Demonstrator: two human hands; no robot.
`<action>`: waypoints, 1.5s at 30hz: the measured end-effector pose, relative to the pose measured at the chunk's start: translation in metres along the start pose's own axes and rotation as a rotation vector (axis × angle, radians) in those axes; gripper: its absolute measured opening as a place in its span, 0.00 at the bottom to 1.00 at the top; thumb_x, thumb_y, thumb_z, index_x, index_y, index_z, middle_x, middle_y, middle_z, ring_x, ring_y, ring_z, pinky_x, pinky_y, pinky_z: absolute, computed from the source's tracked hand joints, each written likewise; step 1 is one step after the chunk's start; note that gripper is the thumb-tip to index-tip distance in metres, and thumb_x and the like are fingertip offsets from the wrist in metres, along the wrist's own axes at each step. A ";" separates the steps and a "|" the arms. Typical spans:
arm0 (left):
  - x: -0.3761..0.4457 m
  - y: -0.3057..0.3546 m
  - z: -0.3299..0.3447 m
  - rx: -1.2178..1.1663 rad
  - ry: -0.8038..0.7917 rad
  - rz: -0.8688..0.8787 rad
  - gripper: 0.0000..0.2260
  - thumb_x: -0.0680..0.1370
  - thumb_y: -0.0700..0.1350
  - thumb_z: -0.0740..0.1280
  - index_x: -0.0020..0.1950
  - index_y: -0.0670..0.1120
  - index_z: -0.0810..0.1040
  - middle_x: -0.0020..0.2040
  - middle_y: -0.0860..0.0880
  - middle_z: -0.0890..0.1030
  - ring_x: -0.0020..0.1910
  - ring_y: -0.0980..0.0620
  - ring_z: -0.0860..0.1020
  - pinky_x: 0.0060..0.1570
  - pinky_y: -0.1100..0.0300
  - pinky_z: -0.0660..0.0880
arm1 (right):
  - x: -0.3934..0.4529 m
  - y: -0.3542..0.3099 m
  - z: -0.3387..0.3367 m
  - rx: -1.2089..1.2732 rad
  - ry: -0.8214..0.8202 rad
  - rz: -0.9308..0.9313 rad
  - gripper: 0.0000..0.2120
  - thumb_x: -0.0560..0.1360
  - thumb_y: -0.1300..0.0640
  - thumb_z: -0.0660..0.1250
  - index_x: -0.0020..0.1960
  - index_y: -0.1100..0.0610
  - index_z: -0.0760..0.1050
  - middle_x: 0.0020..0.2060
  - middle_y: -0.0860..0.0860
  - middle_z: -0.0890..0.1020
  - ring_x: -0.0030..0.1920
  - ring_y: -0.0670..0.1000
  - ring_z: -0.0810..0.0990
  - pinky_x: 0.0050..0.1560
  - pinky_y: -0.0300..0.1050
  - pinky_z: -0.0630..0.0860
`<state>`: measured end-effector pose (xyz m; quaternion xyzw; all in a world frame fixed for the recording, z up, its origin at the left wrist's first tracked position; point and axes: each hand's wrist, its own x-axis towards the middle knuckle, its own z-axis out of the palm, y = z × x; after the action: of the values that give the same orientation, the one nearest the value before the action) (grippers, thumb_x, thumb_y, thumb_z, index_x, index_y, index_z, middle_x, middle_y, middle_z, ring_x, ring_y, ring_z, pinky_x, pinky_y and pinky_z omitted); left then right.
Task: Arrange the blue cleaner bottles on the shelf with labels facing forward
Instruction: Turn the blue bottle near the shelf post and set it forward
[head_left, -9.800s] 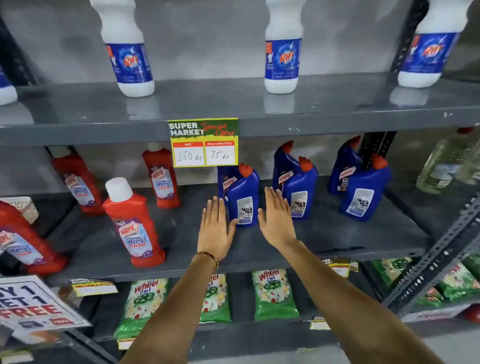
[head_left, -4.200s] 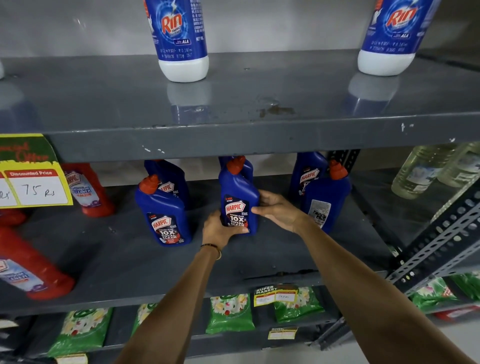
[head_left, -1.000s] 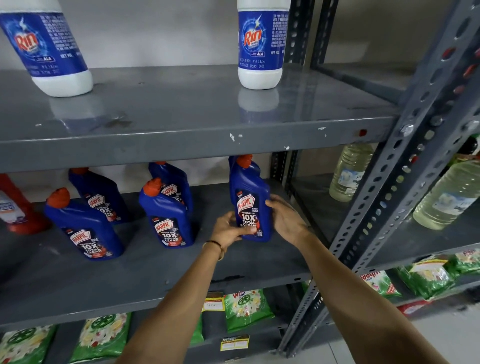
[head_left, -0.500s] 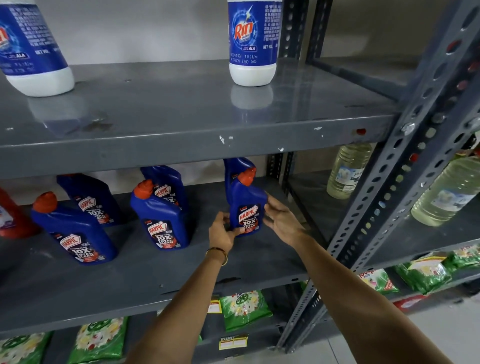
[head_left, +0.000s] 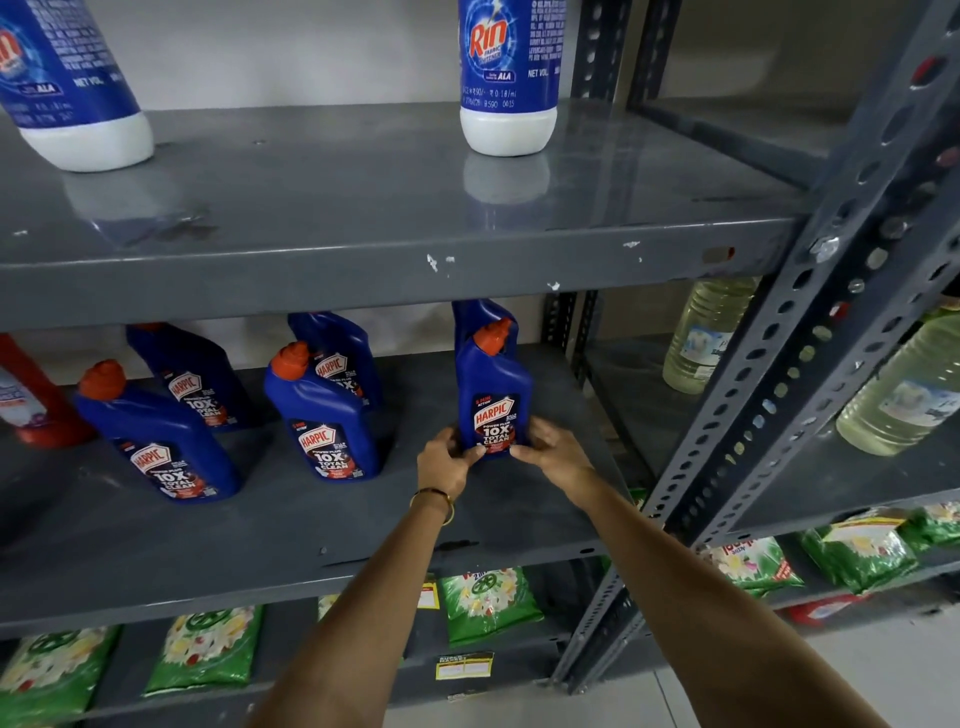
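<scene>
Several blue cleaner bottles with orange caps stand on the grey middle shelf (head_left: 260, 540). The rightmost front bottle (head_left: 491, 387) stands upright with its label facing me. My left hand (head_left: 448, 458) grips its lower left side and my right hand (head_left: 551, 451) grips its lower right side. Another blue bottle (head_left: 480, 310) stands directly behind it, mostly hidden. To the left, two front bottles (head_left: 324, 415) (head_left: 156, 441) and two rear ones (head_left: 345, 353) (head_left: 192, 371) show their labels forward.
A red bottle (head_left: 28, 400) stands at the far left. White bottles with blue labels (head_left: 509, 78) sit on the upper shelf. A perforated steel upright (head_left: 779, 374) rises at the right, with clear liquid bottles (head_left: 706, 332) beyond. Green packets (head_left: 488, 603) lie on the lower shelf.
Over the last second the held bottle went back and down onto the shelf in front of the rear one. Both hands have slid down to its base.
</scene>
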<state>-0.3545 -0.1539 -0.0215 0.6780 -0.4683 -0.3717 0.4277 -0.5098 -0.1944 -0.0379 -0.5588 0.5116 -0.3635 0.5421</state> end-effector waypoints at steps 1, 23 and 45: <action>0.000 0.000 0.001 0.002 0.000 -0.005 0.19 0.71 0.39 0.71 0.60 0.39 0.74 0.57 0.39 0.80 0.57 0.43 0.78 0.57 0.53 0.74 | 0.001 0.001 0.000 -0.014 0.003 0.002 0.27 0.69 0.66 0.71 0.66 0.59 0.69 0.62 0.55 0.77 0.62 0.51 0.75 0.64 0.48 0.71; -0.058 -0.010 -0.003 0.090 -0.044 0.010 0.17 0.71 0.42 0.71 0.58 0.39 0.76 0.54 0.39 0.82 0.53 0.43 0.80 0.56 0.51 0.76 | -0.063 0.010 0.006 -0.139 0.190 0.035 0.16 0.73 0.59 0.68 0.61 0.60 0.73 0.57 0.58 0.81 0.57 0.54 0.79 0.60 0.54 0.76; -0.094 -0.013 0.001 0.082 -0.049 -0.037 0.20 0.71 0.41 0.71 0.61 0.39 0.73 0.57 0.38 0.80 0.56 0.43 0.79 0.56 0.56 0.73 | -0.103 0.012 -0.004 -0.197 0.163 -0.009 0.18 0.72 0.59 0.69 0.61 0.61 0.73 0.57 0.60 0.81 0.56 0.55 0.80 0.59 0.49 0.76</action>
<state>-0.3785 -0.0621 -0.0240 0.6940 -0.4809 -0.3765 0.3812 -0.5377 -0.0943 -0.0340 -0.5801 0.5848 -0.3581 0.4396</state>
